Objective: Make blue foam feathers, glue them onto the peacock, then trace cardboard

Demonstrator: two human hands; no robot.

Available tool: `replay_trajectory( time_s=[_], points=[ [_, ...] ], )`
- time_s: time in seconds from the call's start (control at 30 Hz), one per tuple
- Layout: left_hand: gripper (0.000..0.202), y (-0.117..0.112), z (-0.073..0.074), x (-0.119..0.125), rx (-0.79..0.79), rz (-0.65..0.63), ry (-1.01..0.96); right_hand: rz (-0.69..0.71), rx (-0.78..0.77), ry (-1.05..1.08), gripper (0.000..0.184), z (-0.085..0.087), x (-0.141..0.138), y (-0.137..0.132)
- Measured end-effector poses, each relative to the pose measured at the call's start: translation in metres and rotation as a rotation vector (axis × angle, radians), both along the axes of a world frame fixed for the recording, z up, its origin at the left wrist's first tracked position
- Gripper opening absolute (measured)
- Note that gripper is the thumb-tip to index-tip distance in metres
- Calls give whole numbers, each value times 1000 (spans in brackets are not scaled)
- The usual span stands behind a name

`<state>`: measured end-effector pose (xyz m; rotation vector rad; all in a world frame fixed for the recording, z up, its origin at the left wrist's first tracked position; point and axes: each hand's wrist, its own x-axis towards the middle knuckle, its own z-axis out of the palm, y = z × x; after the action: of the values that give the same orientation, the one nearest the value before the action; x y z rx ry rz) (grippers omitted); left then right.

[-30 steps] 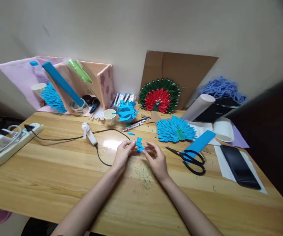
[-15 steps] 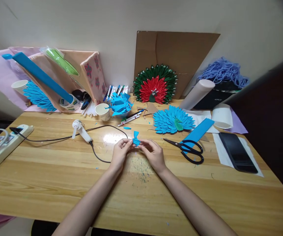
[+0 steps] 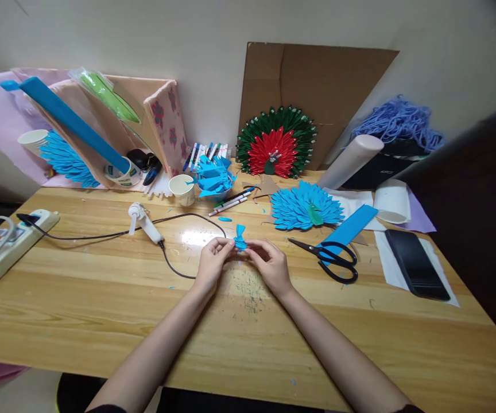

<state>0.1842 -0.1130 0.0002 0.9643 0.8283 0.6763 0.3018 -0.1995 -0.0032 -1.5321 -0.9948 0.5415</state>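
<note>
My left hand (image 3: 212, 263) and my right hand (image 3: 269, 265) meet over the middle of the wooden table (image 3: 101, 321). Both pinch a small folded blue paper piece (image 3: 240, 238), whose upper end fans out above my fingertips. A loose blue paper petal (image 3: 224, 219) lies just behind them. Black scissors (image 3: 329, 261) rest to the right of my right hand, next to a blue paper strip (image 3: 350, 226). A blue paper peacock fan (image 3: 303, 207) lies behind the scissors.
A glue gun (image 3: 144, 222) with a black cord lies left of my hands, wired to a power strip (image 3: 2, 246). Paper cup (image 3: 182, 189), bowl of blue petals (image 3: 212, 175), markers (image 3: 229, 202), a red-green paper fan (image 3: 276, 150), cardboard (image 3: 317, 86), a phone (image 3: 415, 264) and yarn (image 3: 396, 121) crowd the back and right.
My hands have turned the blue paper piece so its fanned end stands up. The camera view has tilted and shifted slightly; the hands stay at the same spot on the table.
</note>
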Motion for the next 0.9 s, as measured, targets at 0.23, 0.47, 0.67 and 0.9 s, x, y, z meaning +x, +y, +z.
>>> replay_trajectory(
  time_s=[0.23,0.47,0.67,0.9],
  points=[
    [24,0,1,2,-6,7,4,-21,8,-28,16,-2,0,0],
    [24,-1,2,1,1,5,12,-37,25,-77,14,-1,0,-1],
    [25,-3,2,2,44,15,33,-42,18,-140,12,1,-1,-2],
    [27,-2,2,3,61,39,33,-44,34,-184,12,0,-1,-2]
  ],
)
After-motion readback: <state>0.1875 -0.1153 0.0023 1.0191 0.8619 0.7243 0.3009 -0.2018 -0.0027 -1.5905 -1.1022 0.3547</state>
